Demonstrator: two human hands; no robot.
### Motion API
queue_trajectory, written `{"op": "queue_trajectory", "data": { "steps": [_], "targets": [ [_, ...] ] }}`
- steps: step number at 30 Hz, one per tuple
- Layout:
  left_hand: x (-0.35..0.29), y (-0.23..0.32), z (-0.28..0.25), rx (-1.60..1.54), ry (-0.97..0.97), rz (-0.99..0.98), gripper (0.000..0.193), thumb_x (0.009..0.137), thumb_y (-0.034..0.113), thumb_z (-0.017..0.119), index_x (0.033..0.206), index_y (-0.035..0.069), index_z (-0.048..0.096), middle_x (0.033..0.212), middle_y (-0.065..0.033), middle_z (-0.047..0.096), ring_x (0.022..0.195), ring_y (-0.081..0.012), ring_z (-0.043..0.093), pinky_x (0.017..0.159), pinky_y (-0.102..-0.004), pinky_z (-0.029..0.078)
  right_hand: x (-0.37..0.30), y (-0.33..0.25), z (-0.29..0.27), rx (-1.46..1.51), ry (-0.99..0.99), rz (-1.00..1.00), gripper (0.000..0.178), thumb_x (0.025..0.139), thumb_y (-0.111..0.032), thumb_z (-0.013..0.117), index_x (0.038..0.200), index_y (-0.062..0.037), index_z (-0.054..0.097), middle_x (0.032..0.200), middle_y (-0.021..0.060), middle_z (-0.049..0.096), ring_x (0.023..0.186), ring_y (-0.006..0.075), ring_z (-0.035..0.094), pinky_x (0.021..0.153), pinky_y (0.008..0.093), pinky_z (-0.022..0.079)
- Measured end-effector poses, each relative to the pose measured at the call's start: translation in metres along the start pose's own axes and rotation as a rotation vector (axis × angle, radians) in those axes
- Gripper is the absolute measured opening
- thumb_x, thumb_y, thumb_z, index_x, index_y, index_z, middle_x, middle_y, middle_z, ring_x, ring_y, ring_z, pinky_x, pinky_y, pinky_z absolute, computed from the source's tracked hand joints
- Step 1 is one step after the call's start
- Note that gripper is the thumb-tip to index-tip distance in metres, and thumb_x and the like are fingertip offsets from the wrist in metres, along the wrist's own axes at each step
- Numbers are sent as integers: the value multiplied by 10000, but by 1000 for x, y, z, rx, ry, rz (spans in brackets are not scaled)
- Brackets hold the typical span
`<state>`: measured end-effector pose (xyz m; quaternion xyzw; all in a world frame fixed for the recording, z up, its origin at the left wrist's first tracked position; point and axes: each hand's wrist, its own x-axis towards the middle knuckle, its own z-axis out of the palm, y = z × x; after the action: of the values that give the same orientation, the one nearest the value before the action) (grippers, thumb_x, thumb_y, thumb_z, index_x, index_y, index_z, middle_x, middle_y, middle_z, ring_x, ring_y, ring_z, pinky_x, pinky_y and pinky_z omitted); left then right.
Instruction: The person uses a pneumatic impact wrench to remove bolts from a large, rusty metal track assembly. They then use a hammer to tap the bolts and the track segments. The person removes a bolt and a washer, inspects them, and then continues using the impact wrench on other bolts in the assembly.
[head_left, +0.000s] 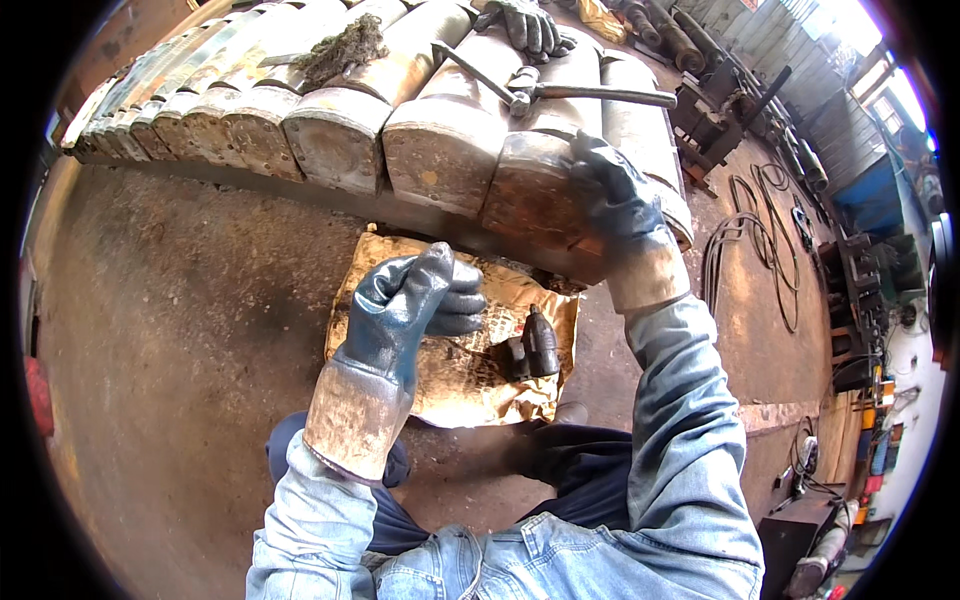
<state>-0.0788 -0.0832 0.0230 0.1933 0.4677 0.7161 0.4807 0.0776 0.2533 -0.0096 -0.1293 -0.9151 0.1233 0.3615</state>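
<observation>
My left hand [400, 305], in a dark blue coated glove with a stained beige cuff, is raised above a crumpled tan paper sack [460, 395] on the floor. Its fingers are loosely bent and apart, with nothing visible in them. My right hand [612, 185], gloved alike, is at the front end of a rusty round-topped metal block [545, 185]. Motion blurs its fingers, so their grip cannot be made out. A dark bottle-shaped piece [540, 342] and a shorter dark piece [515, 357] rest on the sack. A hammer [600, 93] lies across the blocks beyond my right hand.
The row of blocks [265, 130] runs along the far side. On it lie a metal bar [470, 70], a dark fibrous bundle [345, 52] and black gloves [525, 25]. Coiled cable [755, 235] is on the right floor, near machine parts [710, 125].
</observation>
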Motion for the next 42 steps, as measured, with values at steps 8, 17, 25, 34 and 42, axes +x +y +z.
{"op": "queue_trajectory", "data": {
  "steps": [8,17,25,34,42],
  "targets": [
    [10,-11,6,-22,-64,53,216,978,103,665,1162,-10,659,988,-80,707,859,-153,709,769,-300,642,-28,-150,-15,860,54,255,358,1032,-35,545,1381,42,549,1225,153,679,1107,191,664,872,281,545],
    [-9,-5,27,23,-137,-19,254,977,227,693,1059,-13,682,888,-66,718,756,-129,697,670,-275,606,-50,-239,-18,738,29,350,351,1015,-131,622,1344,-11,616,1185,124,714,1069,171,673,939,317,545],
    [-8,-17,21,46,-8,-127,251,971,217,691,1045,-21,667,887,-106,728,696,-175,716,575,-319,624,-62,-238,-8,491,-54,217,401,1011,-138,618,1386,-5,575,1127,137,712,1026,193,686,893,327,550],
    [-39,14,35,-60,-77,-178,275,957,270,713,1020,3,695,846,-101,750,643,-212,724,565,-325,615,-59,-219,-27,359,-239,36,411,966,-102,655,1360,-4,589,1084,129,724,993,256,719,864,343,565],
    [-52,22,38,110,-180,-93,237,1004,197,627,1127,-1,668,929,-100,738,749,-208,727,656,-301,609,-99,-209,4,973,-148,598,311,1007,-171,630,1271,-7,640,1175,125,705,1083,218,672,952,343,532]
  ]
}}
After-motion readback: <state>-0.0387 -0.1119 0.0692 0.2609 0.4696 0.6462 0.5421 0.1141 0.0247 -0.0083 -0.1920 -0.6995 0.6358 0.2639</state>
